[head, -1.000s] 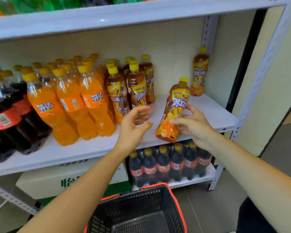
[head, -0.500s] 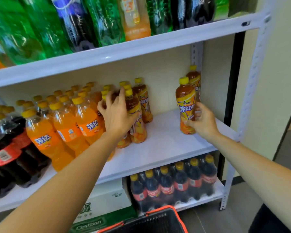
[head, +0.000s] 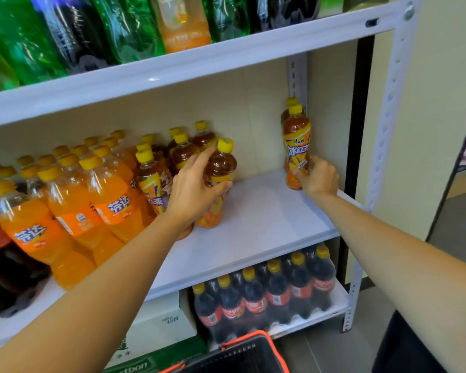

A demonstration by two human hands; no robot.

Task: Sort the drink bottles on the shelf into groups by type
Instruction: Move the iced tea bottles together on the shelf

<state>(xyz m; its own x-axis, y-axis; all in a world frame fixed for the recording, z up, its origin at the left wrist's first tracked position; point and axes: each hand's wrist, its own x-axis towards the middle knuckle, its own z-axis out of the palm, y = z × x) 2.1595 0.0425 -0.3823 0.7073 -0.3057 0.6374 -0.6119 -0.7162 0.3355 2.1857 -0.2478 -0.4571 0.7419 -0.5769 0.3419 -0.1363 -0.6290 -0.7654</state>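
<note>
My left hand (head: pixel 193 188) grips an iced tea bottle (head: pixel 221 168) with a yellow cap, tilted a little, at the right edge of the iced tea group (head: pixel 156 179) on the middle shelf (head: pixel 267 219). My right hand (head: pixel 319 177) holds the base of another iced tea bottle (head: pixel 296 146) standing upright at the shelf's far right. A second tea bottle's yellow cap (head: pixel 292 101) shows right behind it. Orange soda bottles (head: pixel 73 208) fill the shelf's left part, with dark cola bottles (head: pixel 0 259) at the far left edge.
The top shelf (head: pixel 199 57) carries large green, dark and orange bottles. Below sit a shrink-wrapped pack of cola bottles (head: pixel 267 294) and cardboard boxes (head: pixel 162 327). A black basket with an orange rim (head: pixel 237 354) is at the bottom. A white upright post (head: pixel 388 103) bounds the right side.
My right hand stood its tea bottle upright and pushed it back to the far right by the other one. My left hand took hold of a tea bottle and pulled it rightward.
</note>
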